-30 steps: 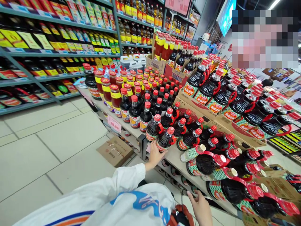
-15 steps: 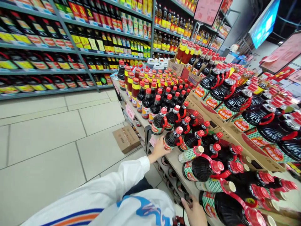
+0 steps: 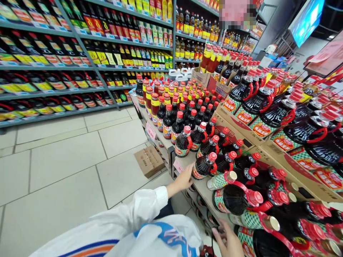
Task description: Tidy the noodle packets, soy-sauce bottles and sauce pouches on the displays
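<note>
Left hand [image 3: 183,178]: touched the near left side of a bottle [image 3: 203,166] with bent fingers; how tight it was, I cannot tell. This looked like the handling part, with the fingers at the bottle's side.
Right hand [image 3: 230,241]: was half open at the bottom of the frame, right of the middle, near a thin black cord [image 3: 212,239]. I cannot tell if it held the cord.
Bottle: stood just right of the middle, close to the front edge of the stand [image 3: 205,191]. To move it, I think, would have called for a firm hold low down and care not to bump the ones beside it. It was dark and shiny, with a round body, red cap and red loop handle.
Small bottle [image 3: 218,181]: was beside it, with a cream cap and a checked label.
Jars [image 3: 154,107]: were round, with red lids, farther left.
Cartons [image 3: 241,125]: were stiff brown card, to the right.
Floor box [image 3: 149,160]: was flat and brown, on smooth, pale tiles [image 3: 64,178].
Racks [image 3: 40,67]: were grey, with straight boards, upper left.
</note>
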Available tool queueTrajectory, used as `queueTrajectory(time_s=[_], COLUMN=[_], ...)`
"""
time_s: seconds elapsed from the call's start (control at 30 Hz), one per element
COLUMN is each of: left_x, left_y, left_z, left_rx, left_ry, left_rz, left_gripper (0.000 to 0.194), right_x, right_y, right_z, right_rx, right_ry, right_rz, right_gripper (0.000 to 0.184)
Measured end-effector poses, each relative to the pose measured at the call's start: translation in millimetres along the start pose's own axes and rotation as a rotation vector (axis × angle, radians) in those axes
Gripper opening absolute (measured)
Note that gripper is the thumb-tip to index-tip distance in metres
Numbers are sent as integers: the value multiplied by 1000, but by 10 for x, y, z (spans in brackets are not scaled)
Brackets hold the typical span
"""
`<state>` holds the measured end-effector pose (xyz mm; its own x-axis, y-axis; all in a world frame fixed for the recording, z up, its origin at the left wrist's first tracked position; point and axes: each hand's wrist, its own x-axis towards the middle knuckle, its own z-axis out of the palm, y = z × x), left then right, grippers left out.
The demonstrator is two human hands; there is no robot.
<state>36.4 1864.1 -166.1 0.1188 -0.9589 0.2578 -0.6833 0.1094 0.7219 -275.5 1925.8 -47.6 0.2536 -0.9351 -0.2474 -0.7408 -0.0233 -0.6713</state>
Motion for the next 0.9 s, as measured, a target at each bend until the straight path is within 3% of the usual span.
queueTrajectory(time_s=[0.1,0.27,0.37,0.43,0.5,0.63,0.77,0.9], left_x=[-45,144,374,543,718,1058,1320,1499], left_y=[-159,-404,-492,-506,-489,-434,-401,-355], left_z=[-390,-1286,-1762,-2006,-2187,-2366,-2325,-2197], left_rx=[-37,-32,-40,-65,-107,-186,-278,-382], left_ry=[-47,50,170,233,241,108,-16,-30], left_rz=[75,129,168,206,245,298,280,181], left_gripper=[81,53,44,44,50,66,73,49], right_x=[102,482,885,1170,1415,1679,1697,1670], right_y=[-405,-1315,-1843,-2129,-2333,-2445,-2311,-2273], right_z=[-18,136,312,438,549,664,671,710], right_rx=[136,139,86,74,37,-46,71,70], right_ry=[85,507,667,691,673,789,808,782], right_rz=[-28,-288,-364,-331,-263,-161,-30,143], right_gripper=[71,47,67,84,87,71,61,53])
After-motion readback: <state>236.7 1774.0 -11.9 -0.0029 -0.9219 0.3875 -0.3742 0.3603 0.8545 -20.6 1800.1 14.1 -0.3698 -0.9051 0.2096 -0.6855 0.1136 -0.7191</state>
